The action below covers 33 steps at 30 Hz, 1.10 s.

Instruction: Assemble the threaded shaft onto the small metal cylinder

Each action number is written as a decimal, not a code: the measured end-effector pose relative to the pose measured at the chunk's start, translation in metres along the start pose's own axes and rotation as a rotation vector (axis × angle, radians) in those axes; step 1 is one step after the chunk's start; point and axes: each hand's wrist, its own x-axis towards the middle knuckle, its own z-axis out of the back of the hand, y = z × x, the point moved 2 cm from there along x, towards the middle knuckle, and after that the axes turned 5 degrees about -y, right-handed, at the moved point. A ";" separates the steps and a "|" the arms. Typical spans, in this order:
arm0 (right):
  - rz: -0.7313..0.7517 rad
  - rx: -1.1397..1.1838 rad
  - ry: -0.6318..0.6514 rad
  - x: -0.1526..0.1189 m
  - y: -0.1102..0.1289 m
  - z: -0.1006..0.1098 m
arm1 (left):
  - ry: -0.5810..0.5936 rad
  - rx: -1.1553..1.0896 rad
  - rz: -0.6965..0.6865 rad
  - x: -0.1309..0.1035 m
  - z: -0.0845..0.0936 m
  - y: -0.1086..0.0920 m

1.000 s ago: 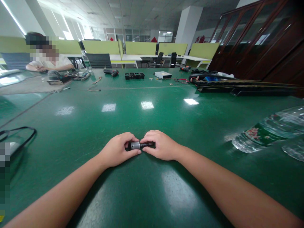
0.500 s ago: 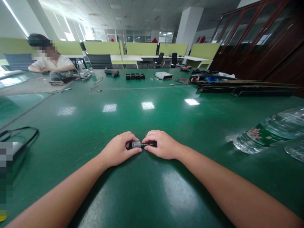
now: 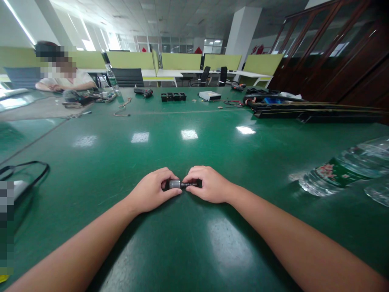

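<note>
Here, two hands (image 3: 182, 188), one metal part (image 3: 175, 184)

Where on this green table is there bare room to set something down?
Bare tabletop lies between the held metal part and the black block farther back, and between the right hand and the water bottle. It's crowded far right around the black strips, and far left around the loose parts near the other person.

"What's that small part (image 3: 180, 185)?"
"A silver barrel (image 3: 175, 184) with a dark, ridged shaft (image 3: 185, 185). I have it lying sideways, roughly level, between my left hand (image 3: 154, 190) and right hand (image 3: 209, 185)."
</note>
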 end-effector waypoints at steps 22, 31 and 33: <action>-0.036 0.023 -0.006 0.001 -0.001 0.001 | -0.017 -0.011 -0.004 0.000 0.000 0.000; -0.035 0.021 -0.010 -0.001 -0.002 0.001 | -0.003 -0.010 0.008 0.000 0.000 0.000; -0.037 0.021 -0.008 0.000 -0.002 0.001 | -0.005 -0.010 0.012 0.000 0.000 -0.001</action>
